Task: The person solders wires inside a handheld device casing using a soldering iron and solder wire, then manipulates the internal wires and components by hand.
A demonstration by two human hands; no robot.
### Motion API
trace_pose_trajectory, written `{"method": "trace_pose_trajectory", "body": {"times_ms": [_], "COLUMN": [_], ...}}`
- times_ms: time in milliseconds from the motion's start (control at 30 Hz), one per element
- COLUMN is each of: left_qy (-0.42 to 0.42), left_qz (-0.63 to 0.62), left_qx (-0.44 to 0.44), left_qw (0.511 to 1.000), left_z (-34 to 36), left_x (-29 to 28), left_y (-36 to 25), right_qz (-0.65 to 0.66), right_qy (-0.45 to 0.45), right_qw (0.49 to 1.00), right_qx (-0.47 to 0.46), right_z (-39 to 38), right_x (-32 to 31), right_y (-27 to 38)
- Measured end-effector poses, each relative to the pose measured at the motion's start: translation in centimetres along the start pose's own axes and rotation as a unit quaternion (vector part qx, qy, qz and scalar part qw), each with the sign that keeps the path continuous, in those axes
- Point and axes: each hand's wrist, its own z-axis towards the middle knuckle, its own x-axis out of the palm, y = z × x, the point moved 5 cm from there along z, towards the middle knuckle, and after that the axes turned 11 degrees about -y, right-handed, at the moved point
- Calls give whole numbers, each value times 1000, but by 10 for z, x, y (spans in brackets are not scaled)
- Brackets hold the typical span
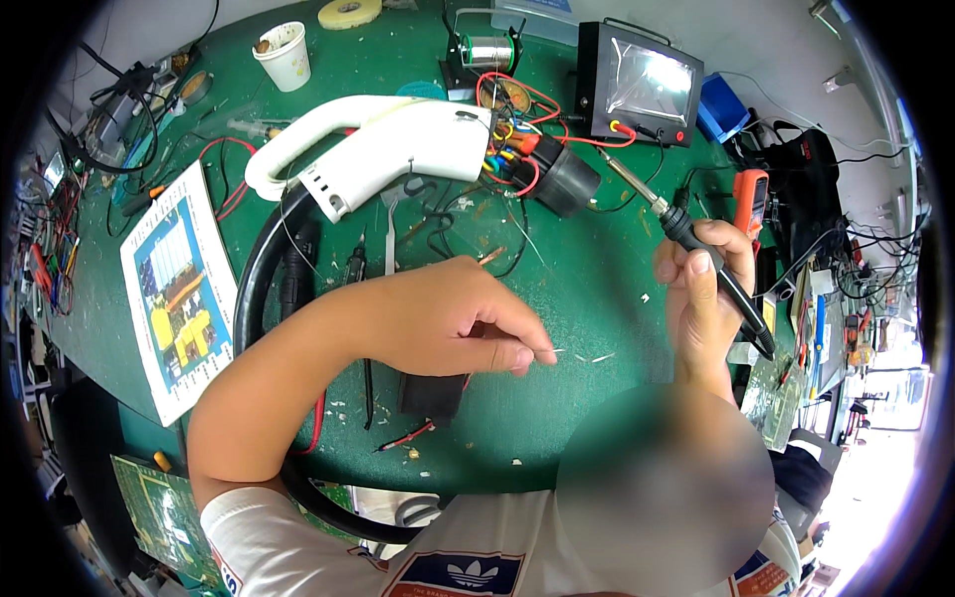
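My right hand (pixel 704 289) grips a soldering iron (pixel 682 227) by its black handle, its metal tip pointing up and to the left. My left hand (pixel 477 320) is closed in a pinch, thumb against forefinger, with a thin pale sliver poking out of the fingertips just above the table. Beyond the hands lies a white charging-plug housing (pixel 398 139) with a loop handle. Coloured wires run from its open end to a black round connector (pixel 557 177). A thick black cable (pixel 261 269) leaves its other end and passes under my left arm.
Around the green table (pixel 557 438) are a work lamp (pixel 647 85), a solder spool (pixel 487 52), an orange meter (pixel 751 202), a paper cup (pixel 286 58) and a printed sheet (pixel 179 289). Tweezers (pixel 390 237) and a screwdriver (pixel 356 261) lie near my left forearm.
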Motion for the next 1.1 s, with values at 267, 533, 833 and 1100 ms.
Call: {"method": "trace_pose_trajectory", "body": {"times_ms": [267, 533, 833, 1100], "left_qy": [-12, 11, 4, -4], "left_qz": [62, 9, -8, 11], "left_qx": [81, 52, 59, 55], "left_qw": [995, 999, 998, 998], "left_z": [-3, 1, 7, 5], "left_x": [-5, 4, 7, 8], "left_y": [4, 11, 16, 10], "right_qz": [16, 1, -16, -31], "right_qy": [-45, -36, -7, -14], "right_qw": [997, 998, 998, 998], "right_qx": [57, 41, 59, 55], "right_z": [6, 2, 14, 14], "right_x": [5, -25, -38, -38], "right_y": [-4, -18, -32, -39]}}
